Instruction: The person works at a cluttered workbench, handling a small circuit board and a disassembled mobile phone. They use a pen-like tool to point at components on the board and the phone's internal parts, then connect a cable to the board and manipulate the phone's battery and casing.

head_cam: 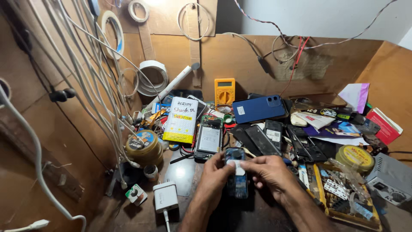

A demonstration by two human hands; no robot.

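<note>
While cables [92,81] hang in a thick pale bundle down the left wall, the wooden desk [128,215] below them spreads out under a crowd of phone parts and tools. Against the back board lies a blue phone [259,108] face down, its camera block toward the right, and just left of it stands a yellow multimeter [224,91]. Left of that, a white and yellow battery pack [180,125] leans among small parts, with an opened phone [209,138] showing its grey battery beside it. At the far right sits a grey power unit [391,180], and near it a round yellow-lidded tin [354,156]. A brass-coloured round tin [143,147] sits on the left, near the cables. Toward the front left edge rests a white charger plug [165,196] with its lead running off the bottom.

Low in the middle, the left hand [214,176] and the right hand [270,172] meet over a small dark phone body [237,182], which lies lengthwise on the desk between them. Both hands are closed onto it: the left hand grips its left edge, and the right hand's fingertips [246,163] pinch at a small white piece [236,165] on its upper half, thumb and fingers drawn narrow.
</note>
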